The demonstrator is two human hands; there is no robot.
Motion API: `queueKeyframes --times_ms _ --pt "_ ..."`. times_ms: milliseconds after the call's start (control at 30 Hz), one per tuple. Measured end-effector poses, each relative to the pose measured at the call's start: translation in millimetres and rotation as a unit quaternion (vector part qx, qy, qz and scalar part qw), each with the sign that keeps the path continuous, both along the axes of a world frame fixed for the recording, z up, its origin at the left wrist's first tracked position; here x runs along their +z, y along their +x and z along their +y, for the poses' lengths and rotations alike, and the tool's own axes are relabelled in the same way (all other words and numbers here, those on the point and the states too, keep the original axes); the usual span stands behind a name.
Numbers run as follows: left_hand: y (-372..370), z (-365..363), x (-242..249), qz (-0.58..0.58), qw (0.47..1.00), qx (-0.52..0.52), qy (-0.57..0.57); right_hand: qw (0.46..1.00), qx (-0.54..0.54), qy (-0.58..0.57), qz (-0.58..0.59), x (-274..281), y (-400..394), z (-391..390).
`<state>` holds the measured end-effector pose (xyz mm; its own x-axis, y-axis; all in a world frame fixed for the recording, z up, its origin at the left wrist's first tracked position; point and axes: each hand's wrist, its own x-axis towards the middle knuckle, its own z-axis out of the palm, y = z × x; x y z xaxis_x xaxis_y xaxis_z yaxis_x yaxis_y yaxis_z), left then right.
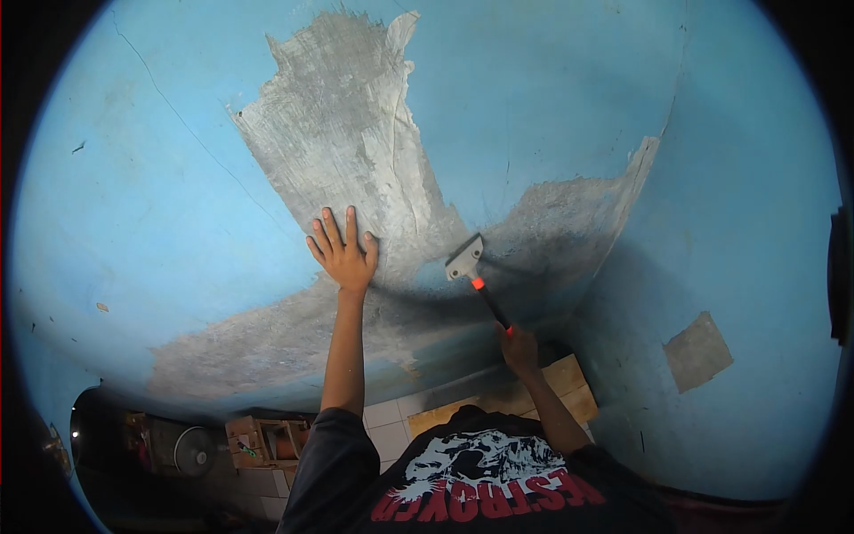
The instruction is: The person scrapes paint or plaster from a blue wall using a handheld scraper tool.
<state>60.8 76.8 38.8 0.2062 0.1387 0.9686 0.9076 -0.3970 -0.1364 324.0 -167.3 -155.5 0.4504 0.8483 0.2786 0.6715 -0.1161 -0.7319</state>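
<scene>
My left hand [346, 256] lies against the wall with its fingers spread, over the edge of a bare grey patch [334, 116]. In my right hand [519, 351] is the handle of a long scraper [492, 303], black with orange-red bands. The scraper's pale, wide head [464, 258] is at the wall, by a small remnant of blue paint between grey areas. Around the patches the blue paint [534, 98] has ragged edges, and a strip of it curls at the upper right of the tall patch.
On the right, a side wall [756, 267] meets this one at a corner and bears a square grey patch [698, 352]. Below stand a wooden stool-like frame [253, 442] and a round fan [193, 451] on the left. Yellowish boards [569, 387] lie near the tiled floor [385, 434].
</scene>
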Motion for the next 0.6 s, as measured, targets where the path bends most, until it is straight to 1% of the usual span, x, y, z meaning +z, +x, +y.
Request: queueKeyframes --times_ms 33,100,133,200,233,300,333,400,433,500,600 --pt "0 0 0 0.001 1.000 0.002 0.001 1.000 0.000 0.001 -0.001 -1 0 -2" --pt "0 0 0 0.001 1.000 0.003 -0.002 0.999 -0.044 -0.029 -0.007 -5 -1 -3" --pt "0 -1 0 0.001 1.000 0.005 -0.004 0.999 -0.043 -0.029 -0.008 2 -2 2" --pt "0 -2 0 0.002 1.000 0.005 -0.007 0.997 -0.061 0.012 0.034 20 -10 12" --pt "-1 -1 0 0.002 1.000 0.003 -0.007 0.998 -0.060 0.011 0.034 18 -10 11" --pt "0 0 -1 -0.009 1.000 0.002 -0.008 0.995 -0.012 0.039 0.090 16 -10 12" --pt "0 1 -2 -0.020 1.000 -0.001 -0.011 0.995 -0.012 0.039 0.089 6 -9 9" --pt "-1 2 -3 -0.019 1.000 0.000 -0.010 0.994 0.050 0.062 0.077 -22 -2 0" --pt "-1 2 -3 -0.017 1.000 0.001 -0.009 0.994 0.049 0.061 0.078 -25 1 -4" --pt "-1 1 -4 -0.016 1.000 0.001 -0.010 0.995 0.059 0.018 0.075 -30 3 -10" --pt "-1 1 -3 -0.016 1.000 0.003 -0.008 0.997 0.046 0.022 0.059 -26 -1 -12"
